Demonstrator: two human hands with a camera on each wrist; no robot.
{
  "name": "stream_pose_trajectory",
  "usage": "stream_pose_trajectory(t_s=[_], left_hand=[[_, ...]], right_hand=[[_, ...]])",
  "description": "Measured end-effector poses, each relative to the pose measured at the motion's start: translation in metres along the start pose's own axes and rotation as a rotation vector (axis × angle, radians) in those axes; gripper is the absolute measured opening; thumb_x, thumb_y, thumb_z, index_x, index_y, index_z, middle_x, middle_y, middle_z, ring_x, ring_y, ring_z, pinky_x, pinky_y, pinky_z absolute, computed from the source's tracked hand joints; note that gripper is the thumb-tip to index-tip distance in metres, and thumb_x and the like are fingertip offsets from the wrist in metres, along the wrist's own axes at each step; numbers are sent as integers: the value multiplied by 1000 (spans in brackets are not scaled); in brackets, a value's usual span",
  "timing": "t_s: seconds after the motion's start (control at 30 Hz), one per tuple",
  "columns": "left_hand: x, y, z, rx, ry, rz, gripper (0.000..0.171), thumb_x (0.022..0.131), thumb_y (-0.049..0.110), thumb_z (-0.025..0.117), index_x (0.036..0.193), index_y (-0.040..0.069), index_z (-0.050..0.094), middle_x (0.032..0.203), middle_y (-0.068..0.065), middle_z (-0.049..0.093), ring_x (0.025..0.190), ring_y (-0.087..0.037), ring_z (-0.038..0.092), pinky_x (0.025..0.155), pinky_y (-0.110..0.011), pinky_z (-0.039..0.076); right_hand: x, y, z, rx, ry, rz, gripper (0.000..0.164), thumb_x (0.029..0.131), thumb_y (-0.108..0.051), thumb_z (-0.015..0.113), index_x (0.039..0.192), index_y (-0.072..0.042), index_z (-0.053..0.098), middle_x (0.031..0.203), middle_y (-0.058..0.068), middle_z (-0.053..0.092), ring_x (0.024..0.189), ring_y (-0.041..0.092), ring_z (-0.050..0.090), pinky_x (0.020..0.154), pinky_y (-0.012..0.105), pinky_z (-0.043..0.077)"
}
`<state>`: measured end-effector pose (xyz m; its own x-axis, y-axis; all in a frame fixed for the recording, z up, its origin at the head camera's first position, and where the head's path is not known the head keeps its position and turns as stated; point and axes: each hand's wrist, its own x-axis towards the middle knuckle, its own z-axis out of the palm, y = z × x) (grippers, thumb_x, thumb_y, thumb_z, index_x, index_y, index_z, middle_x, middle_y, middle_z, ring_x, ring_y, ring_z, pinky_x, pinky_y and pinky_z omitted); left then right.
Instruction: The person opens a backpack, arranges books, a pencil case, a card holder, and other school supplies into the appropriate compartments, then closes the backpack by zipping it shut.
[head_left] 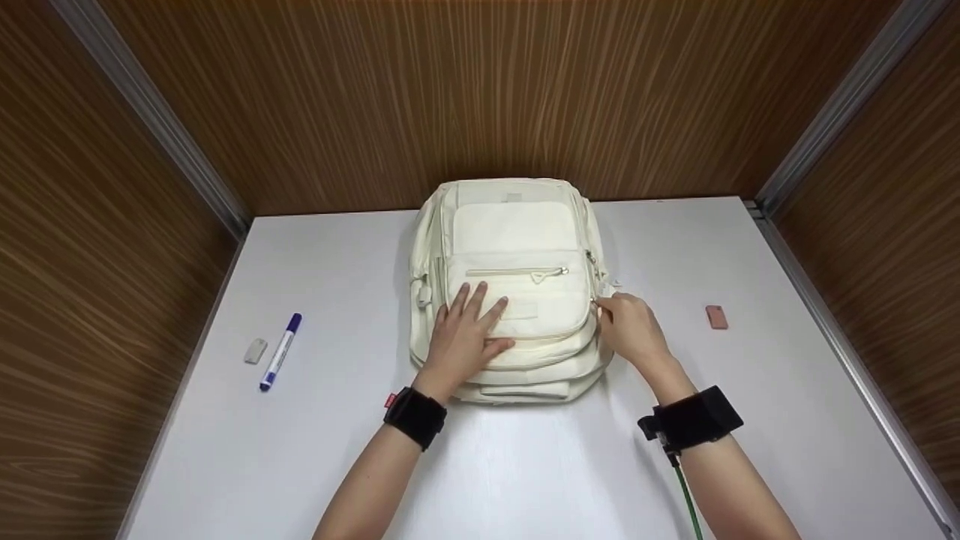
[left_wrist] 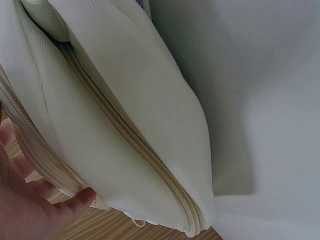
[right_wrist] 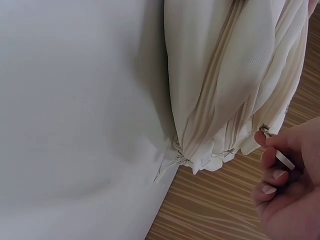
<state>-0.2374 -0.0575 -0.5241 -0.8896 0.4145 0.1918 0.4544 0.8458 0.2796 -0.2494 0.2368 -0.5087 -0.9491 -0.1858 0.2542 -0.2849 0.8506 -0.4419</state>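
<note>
A cream backpack (head_left: 517, 229) lies front side up on the white table, its zippered layers facing me. My left hand (head_left: 463, 337) rests with fingers spread on the lower left of its front pocket; in the left wrist view the thumb (left_wrist: 80, 200) lies along the pocket's zipper edge. At the bag's right side my right hand (head_left: 632, 326) pinches a zipper pull (right_wrist: 284, 159) between thumb and curled forefinger. Close to those fingers shows the metal slider (right_wrist: 265, 129). Another zipper (head_left: 517, 271) with a triangular pull runs across the front, closed.
To the left lie a blue-capped marker (head_left: 281, 352) and a small grey-white block (head_left: 256, 351). A small pink block (head_left: 716, 316) lies to the right. Wood-grain panels (head_left: 480, 90) wall the table (head_left: 337, 262) at the back and sides. A green cable (head_left: 686, 495) trails from the right wrist strap.
</note>
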Motion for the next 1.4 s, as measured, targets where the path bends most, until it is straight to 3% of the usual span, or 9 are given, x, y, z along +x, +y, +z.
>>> stream_pose_trajectory(t_s=[0.17,0.3,0.47,0.57,0.7,0.97,1.07,1.2,1.4], left_hand=[[-1,1,-1,5,4,1,70,91,63,52,151,28,41,160,-12,21,146,-37,15,107,-63,26],[0,1,-1,21,5,1,70,91,63,52,150,28,41,160,-12,21,146,-37,16,107,-62,26],[0,3,-1,30,4,-5,71,91,63,52,151,28,41,160,-12,21,146,-38,16,107,-62,27],[0,4,-1,21,4,-13,71,90,64,52,151,28,41,160,-12,21,146,-38,16,106,-63,27],[0,6,0,22,1,-26,71,90,64,53,151,28,40,160,-13,21,146,-38,15,107,-63,26],[0,13,2,53,20,-37,74,89,65,54,150,24,43,159,-16,23,145,-41,15,107,-66,23],[-1,18,4,104,58,-37,73,89,66,55,147,23,47,156,-18,29,143,-44,19,103,-70,24],[-3,27,10,177,166,-4,67,86,65,61,137,21,58,145,-16,46,137,-41,34,102,-72,22],[-3,44,18,210,392,182,44,76,49,78,103,15,69,102,-6,61,101,-27,56,96,-55,37]], right_hand=[[-10,-9,-3,19,-40,4,19,88,4,57,98,7,73,84,17,67,71,27,63,63,40,52],[-16,-20,-7,13,-88,0,15,87,3,59,80,2,71,67,8,59,57,19,52,52,35,44],[-21,-36,-10,42,-167,-19,36,88,0,58,57,-14,47,52,-5,38,47,11,37,45,28,31],[-24,-44,-9,63,-184,-52,37,87,1,59,57,-16,44,53,-8,35,47,9,35,46,27,29],[-26,-53,-7,101,-190,-75,29,85,2,60,61,-13,55,54,-9,39,48,7,35,46,26,30],[-27,-77,8,240,-253,-87,13,87,2,61,85,0,73,64,-4,60,51,4,45,48,23,40],[-28,-83,13,261,-244,-97,15,88,2,60,93,3,74,68,-2,64,52,3,47,50,23,42],[-31,-88,15,248,-182,-54,12,86,-1,64,80,-4,74,60,-6,59,48,3,43,46,23,38],[-34,-93,11,258,-145,-44,22,85,-10,70,65,-14,60,53,-13,44,46,2,37,44,22,28]])
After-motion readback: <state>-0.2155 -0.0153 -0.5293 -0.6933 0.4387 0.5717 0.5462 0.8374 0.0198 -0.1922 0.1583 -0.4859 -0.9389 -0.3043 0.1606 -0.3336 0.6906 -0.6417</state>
